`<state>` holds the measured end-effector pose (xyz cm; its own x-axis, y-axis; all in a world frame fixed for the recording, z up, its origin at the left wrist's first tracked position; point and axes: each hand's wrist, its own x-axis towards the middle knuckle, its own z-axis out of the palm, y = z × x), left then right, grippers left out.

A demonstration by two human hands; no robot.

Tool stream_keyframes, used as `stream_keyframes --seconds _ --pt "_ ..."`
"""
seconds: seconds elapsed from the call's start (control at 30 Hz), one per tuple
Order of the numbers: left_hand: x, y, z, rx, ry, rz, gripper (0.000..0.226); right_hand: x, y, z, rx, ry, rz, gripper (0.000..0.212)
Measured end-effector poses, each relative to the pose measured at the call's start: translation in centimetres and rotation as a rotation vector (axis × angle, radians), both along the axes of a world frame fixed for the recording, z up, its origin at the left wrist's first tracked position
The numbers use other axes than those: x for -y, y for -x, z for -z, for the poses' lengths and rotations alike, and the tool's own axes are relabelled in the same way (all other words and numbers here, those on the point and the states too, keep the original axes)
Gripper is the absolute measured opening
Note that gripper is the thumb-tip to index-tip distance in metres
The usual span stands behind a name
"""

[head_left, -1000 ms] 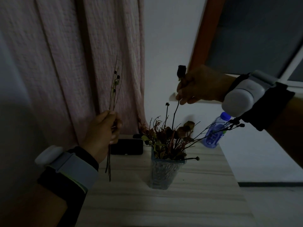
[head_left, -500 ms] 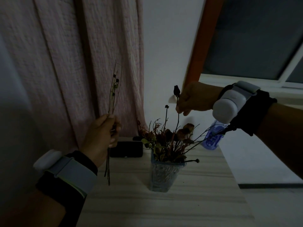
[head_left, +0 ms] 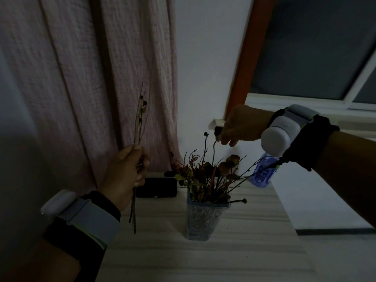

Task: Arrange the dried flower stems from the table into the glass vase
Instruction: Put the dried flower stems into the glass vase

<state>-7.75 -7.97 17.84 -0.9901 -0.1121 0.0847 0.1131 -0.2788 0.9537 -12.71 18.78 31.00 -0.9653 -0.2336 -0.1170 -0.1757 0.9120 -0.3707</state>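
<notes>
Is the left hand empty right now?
No, the left hand grips a thin bundle of dried stems that stick up above the fist and hang below it, off to the side of the glass vase.

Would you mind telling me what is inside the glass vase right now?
The glass vase holds a bunch of dried flower stems, spreading above its rim. Their lower ends are hard to make out through the patterned glass.

A blue bottle (head_left: 263, 174) and, apparently, a black case (head_left: 156, 187) sit near the curtain (head_left: 97, 78).
</notes>
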Motion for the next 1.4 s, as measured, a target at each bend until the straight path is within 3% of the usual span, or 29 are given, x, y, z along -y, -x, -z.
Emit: stream_keyframes --seconds 0.5,0.7,0.87,1.0,1.1,1.17,1.27,1.4 --pt "0.0 -0.1 -0.4 -0.02 -0.007 0.015 0.028 -0.3 -0.9 -2.3 -0.123 -0.016 -0.065 0.021" --pt "0.1 -0.2 -1.2 -0.038 0.006 -0.034 0.029 1.4 -4.4 -6.8 -0.317 0.138 -0.099 0.019" --pt "0.8 -1.0 -2.0 -0.031 -0.023 -0.043 0.03 4.2 -9.3 -9.5 -0.409 0.387 -0.221 0.02" --pt "0.6 -2.1 -2.0 0.013 -0.031 -0.065 0.037 6.6 -12.5 -9.2 -0.326 0.493 -0.358 0.028" --pt "1.1 -3.3 -2.2 0.018 -0.008 -0.055 0.038 9.2 -14.6 -7.5 -0.234 0.529 -0.469 0.017" --pt "1.5 -3.9 -2.3 0.012 0.021 -0.063 0.037 10.7 -15.8 -5.7 -0.122 0.557 -0.481 0.011" --pt "2.3 -5.2 -2.0 -0.036 0.134 -0.06 0.033 13.1 -16.8 -2.3 0.008 0.498 -0.51 0.018" --pt "3.4 -6.5 -1.5 -0.048 0.171 -0.07 0.026 16.0 -16.4 2.0 0.014 0.504 -0.43 0.019"
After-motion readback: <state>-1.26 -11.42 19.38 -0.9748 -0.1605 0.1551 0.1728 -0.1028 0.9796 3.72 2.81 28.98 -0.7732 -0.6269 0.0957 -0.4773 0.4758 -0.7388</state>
